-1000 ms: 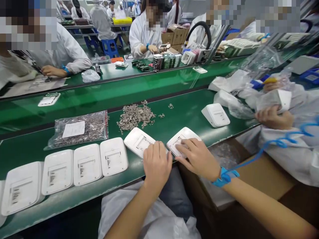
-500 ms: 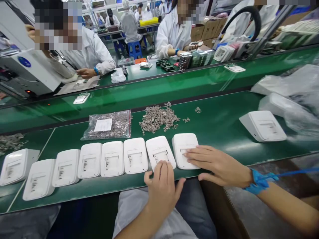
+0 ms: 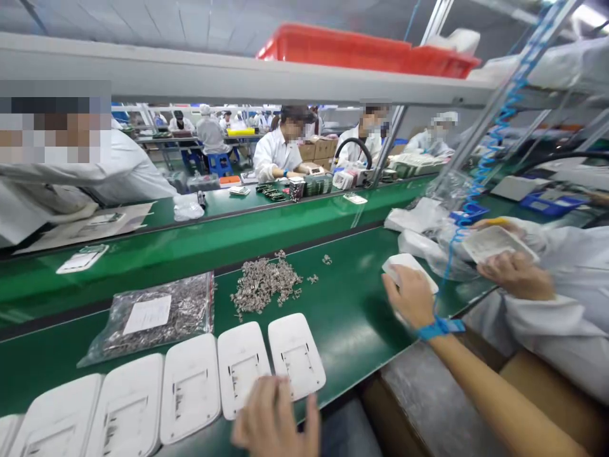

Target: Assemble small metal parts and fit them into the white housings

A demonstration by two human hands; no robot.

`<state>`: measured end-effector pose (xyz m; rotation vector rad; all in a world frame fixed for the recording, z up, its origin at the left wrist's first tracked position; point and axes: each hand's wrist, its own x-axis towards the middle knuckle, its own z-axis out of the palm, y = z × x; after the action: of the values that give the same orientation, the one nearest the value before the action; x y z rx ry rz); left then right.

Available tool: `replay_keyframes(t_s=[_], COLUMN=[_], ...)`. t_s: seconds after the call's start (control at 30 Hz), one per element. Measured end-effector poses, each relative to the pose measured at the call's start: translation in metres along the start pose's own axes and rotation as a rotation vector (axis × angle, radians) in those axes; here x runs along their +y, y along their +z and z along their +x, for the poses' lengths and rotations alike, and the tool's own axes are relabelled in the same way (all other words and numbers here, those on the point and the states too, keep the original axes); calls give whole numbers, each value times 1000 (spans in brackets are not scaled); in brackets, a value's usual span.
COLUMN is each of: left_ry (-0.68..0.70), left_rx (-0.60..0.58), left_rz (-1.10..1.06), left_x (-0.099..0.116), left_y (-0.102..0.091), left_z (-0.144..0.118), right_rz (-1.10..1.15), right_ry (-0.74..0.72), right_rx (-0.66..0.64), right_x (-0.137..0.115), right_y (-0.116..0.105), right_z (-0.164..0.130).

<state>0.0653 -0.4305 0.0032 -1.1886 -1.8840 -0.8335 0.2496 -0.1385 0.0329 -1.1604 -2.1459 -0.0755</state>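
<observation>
Reaching far out to the right with the right hand (image 3: pixel 412 295), fingers curling down over a lone white unit (image 3: pixel 404 261) and closing on its top and sides; impossible to tell whether it is being lifted off the green belt (image 3: pixel 352 298) or only pressed against it. Wearing a blue wrist strap (image 3: pixel 440 327) just behind that hand. Resting the left hand (image 3: pixel 273 422) low at the near edge of the belt, blurred, fingers loosely spread and gripping nothing, fingertips just touching or just short of the row of white units (image 3: pixel 242 365) lying face down side by side, labels up.

Judging by the layout: fetching one more unit, lying well apart from the row, for the free spot beside the row's right-end unit (image 3: pixel 295 352). Calling next for a firm hold across the smooth shell, a sweep leftward low over the belt, turning it to match its neighbours, and setting it down just beside the end unit without nudging the line.

Lying beyond the row: a heap of small metal parts (image 3: pixel 264 285) and, left of it, a clear bag (image 3: pixel 157 314) of the same with a paper label. Working just to the right, a co-worker's hand (image 3: pixel 516 276) holding a white shell (image 3: pixel 497 243) amid plastic wrapping.
</observation>
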Motion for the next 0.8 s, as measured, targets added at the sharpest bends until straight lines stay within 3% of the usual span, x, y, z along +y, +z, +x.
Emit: replay_keyframes(t_s=[0.07, 0.13, 0.2, 0.27, 0.33, 0.4, 0.53, 0.6, 0.7, 0.8], left_ry=[164, 335, 361, 317, 289, 276, 265, 279, 303, 301], left_rx=[-88, -311, -432, -501, -539, -563, -589, -587, -592, -610], left_rz=[-273, -399, -353, -290, -266, -262, -244, -253, -307, -363], left_x=[43, 87, 120, 135, 137, 134, 130, 129, 128, 128], left_y=[19, 43, 66, 84, 92, 92, 85, 85, 87, 89], left_z=[8, 19, 29, 34, 35, 35, 36, 37, 36, 34], right_rz=[-208, -235, -81, 118, 207, 181, 156, 118, 35, -89], right_ry=[211, 245, 229, 243, 204, 29, -473, -627, -731, -771], right_rx=[-56, -184, -267, -264, -233, -270, -540, -637, -750, -699], right_x=[30, 39, 32, 18, 1, -17, -54, -70, -82, -85], right_y=[0, -2, -6, -11, -12, -4, 36, 59, 81, 83], right_z=[2, -4, -11, -10, 4, 28, 79, 94, 98, 91])
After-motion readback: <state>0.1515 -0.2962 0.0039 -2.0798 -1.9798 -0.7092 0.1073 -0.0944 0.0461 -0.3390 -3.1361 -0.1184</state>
